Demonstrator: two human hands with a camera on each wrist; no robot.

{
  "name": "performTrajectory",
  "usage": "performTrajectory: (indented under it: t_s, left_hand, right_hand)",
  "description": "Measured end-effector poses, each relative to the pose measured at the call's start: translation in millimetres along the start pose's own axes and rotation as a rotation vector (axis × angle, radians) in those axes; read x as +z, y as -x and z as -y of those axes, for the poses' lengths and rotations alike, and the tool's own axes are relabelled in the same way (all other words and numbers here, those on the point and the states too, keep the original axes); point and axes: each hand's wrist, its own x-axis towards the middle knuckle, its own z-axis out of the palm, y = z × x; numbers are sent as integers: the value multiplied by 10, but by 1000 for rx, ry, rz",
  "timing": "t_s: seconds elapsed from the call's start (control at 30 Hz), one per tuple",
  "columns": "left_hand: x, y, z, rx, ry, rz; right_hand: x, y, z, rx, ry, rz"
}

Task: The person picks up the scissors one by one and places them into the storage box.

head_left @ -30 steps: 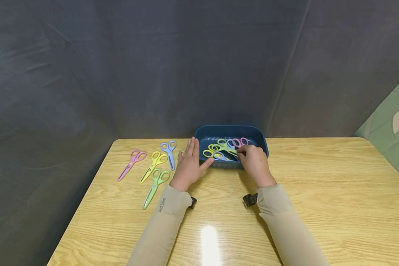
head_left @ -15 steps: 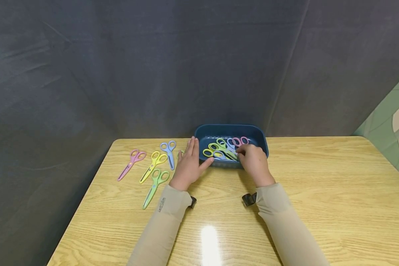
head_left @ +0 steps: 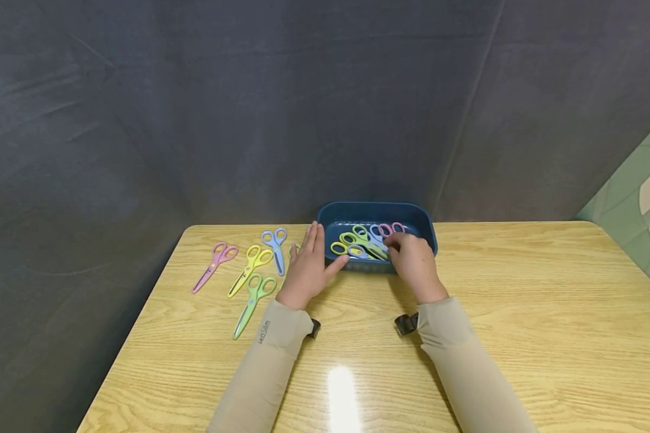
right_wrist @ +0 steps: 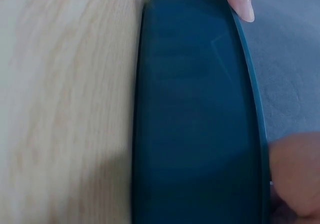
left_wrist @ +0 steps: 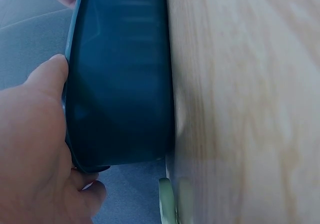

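My left hand (head_left: pixel 306 269) rests against the left end of a dark blue bin (head_left: pixel 336 211). Its fingers lie straight along the end wall, and the thumb (left_wrist: pixel 50 74) touches the front rim. Inside the bin lie several children's scissors: green scissors (head_left: pixel 369 245) on top, blue scissors (head_left: pixel 376 233), yellow scissors (head_left: pixel 338 248) and pink scissors (head_left: pixel 398 227). My right hand (head_left: pixel 413 264) reaches over the front rim with bent fingers. Its fingertips are beside the blades of the green and blue scissors; whether they pinch a pair is hidden.
Left of the bin, pink scissors (head_left: pixel 215 267), yellow scissors (head_left: pixel 251 270), blue scissors (head_left: pixel 275 249) and green scissors (head_left: pixel 253 304) lie on the wooden table (head_left: pixel 520 313). Another green pair (left_wrist: pixel 167 201) is partly behind my left hand. A dark cloth (head_left: pixel 249 120) hangs behind.
The green scissors in the bin have turned, their blades dropping slightly toward the front wall away from my right fingertips. My left hand stays in place; the right has barely moved.
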Motion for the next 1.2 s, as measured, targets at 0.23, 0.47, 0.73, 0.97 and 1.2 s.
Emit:
performTrajectory:
  t_s: [0.23, 0.47, 0.73, 0.97, 1.2]
  left_hand:
    - [18, -12, 17, 2, 9, -4]
    - [-1, -12, -8, -1, -8, 5]
    - [-2, -4, -12, -2, -10, -2]
    - [6, -4, 2, -11, 2, 5]
    - [8, -13, 6, -4, 0, -2]
  right_hand:
    - [-20, -12, -24, -42, 17, 23]
    - [-85, -33, -101, -66, 38, -5]
    - [-242, -60, -188, -70, 98, -17]
    - [-335, -44, -271, 59, 148, 183]
    - [-346, -26, -335, 89, 213, 308]
